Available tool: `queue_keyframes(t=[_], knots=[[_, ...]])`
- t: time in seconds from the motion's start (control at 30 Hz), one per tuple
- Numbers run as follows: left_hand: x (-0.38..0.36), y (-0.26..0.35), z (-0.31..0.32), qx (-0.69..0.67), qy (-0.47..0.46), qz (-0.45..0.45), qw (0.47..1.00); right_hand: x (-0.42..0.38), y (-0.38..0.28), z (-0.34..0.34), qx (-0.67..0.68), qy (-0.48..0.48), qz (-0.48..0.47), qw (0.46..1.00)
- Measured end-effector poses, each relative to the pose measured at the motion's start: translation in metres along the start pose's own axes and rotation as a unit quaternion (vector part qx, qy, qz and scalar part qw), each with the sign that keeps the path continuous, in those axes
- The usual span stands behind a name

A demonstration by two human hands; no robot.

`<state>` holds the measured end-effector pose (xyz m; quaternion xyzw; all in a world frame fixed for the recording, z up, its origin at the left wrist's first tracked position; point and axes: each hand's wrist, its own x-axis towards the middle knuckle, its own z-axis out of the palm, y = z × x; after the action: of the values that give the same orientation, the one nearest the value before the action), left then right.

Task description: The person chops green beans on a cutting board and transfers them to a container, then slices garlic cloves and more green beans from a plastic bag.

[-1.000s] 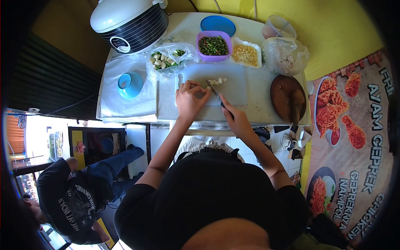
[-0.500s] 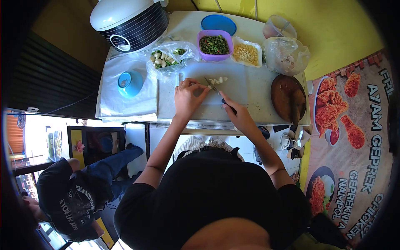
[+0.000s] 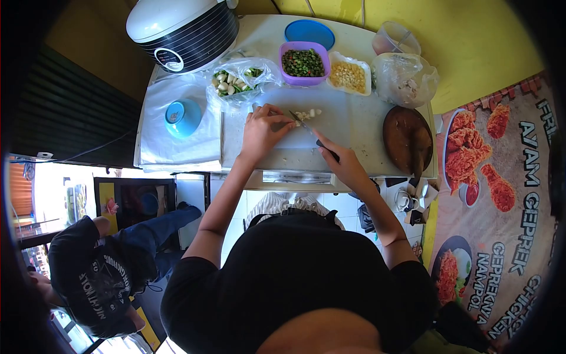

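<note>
My right hand (image 3: 343, 166) is closed round the dark handle of a small knife (image 3: 305, 126), whose blade points up and left over a pale cutting board (image 3: 337, 125). Beside the blade tip, my left hand (image 3: 263, 132) has thumb and fingers pinched together at a small white piece, which looks like garlic and is mostly hidden by the fingertips. More cut white garlic pieces (image 3: 310, 113) lie on the board just beyond the blade.
Behind the board stand a bag of white and green vegetables (image 3: 230, 85), a purple tub of chopped greens (image 3: 303, 65) and a tray of yellowish bits (image 3: 349, 76). A blue bowl (image 3: 184, 118) sits left, a brown mortar (image 3: 401, 138) right. Another person (image 3: 97, 271) is at lower left.
My right hand has shifted slightly right and down with the knife. My left hand stays pinched by the blade, almost in the same spot. The view has tilted a little.
</note>
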<state>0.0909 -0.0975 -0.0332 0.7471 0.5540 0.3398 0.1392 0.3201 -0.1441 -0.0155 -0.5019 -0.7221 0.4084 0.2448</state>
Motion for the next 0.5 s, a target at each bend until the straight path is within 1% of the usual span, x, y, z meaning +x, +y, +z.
queue_keyframes(t=[0.13,0.23,0.33,0.43,0.5], knots=[[0.0,-0.006,0.004,-0.009,-0.002,-0.008,1.0,0.002,0.002,0.001,-0.022,-0.005,0.002,1.0],[-0.001,-0.005,0.007,-0.029,0.003,-0.004,1.0,0.004,0.006,0.009,-0.043,0.018,-0.022,0.999],[-0.004,-0.001,0.012,-0.008,0.023,-0.01,1.0,0.007,0.005,0.011,-0.023,0.011,-0.026,0.999],[-0.006,0.003,0.022,0.006,0.045,-0.026,0.999,0.005,0.003,0.011,0.01,0.003,-0.006,1.0],[-0.009,0.009,0.025,0.009,0.056,-0.075,0.996,0.003,0.004,0.016,0.046,0.019,0.016,0.999]])
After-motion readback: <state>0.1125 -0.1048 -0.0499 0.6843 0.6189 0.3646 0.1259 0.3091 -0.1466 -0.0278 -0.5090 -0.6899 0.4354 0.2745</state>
